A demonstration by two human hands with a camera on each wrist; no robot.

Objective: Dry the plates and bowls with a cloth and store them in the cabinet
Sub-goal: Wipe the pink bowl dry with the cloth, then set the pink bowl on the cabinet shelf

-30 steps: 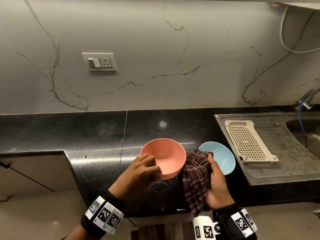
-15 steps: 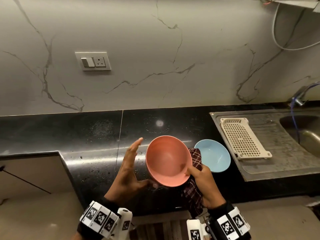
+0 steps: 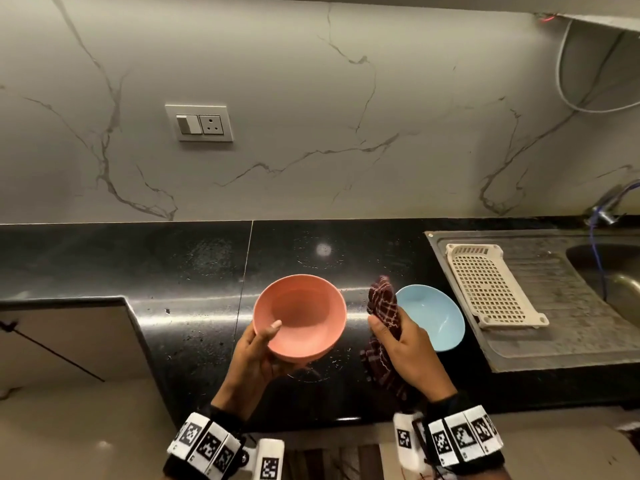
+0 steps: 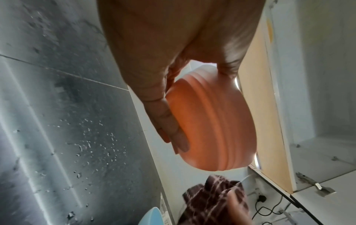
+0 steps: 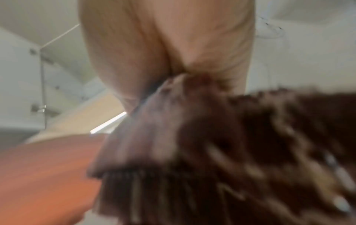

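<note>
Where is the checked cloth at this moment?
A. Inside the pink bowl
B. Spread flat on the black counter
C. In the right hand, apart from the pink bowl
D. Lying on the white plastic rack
C: the right hand grips the checked cloth bunched up, with a gap of counter between it and the pink bowl, which the left hand holds.

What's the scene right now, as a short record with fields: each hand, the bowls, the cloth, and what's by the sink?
left hand: holds the pink bowl above the counter, thumb over the near rim, fingers underneath
right hand: grips the checked cloth, apart from the pink bowl
blue bowl: upright on the counter, right of the cloth
drying tray: cream, on the sink drainboard
counter surface: water droplets visible in the left wrist view
</note>
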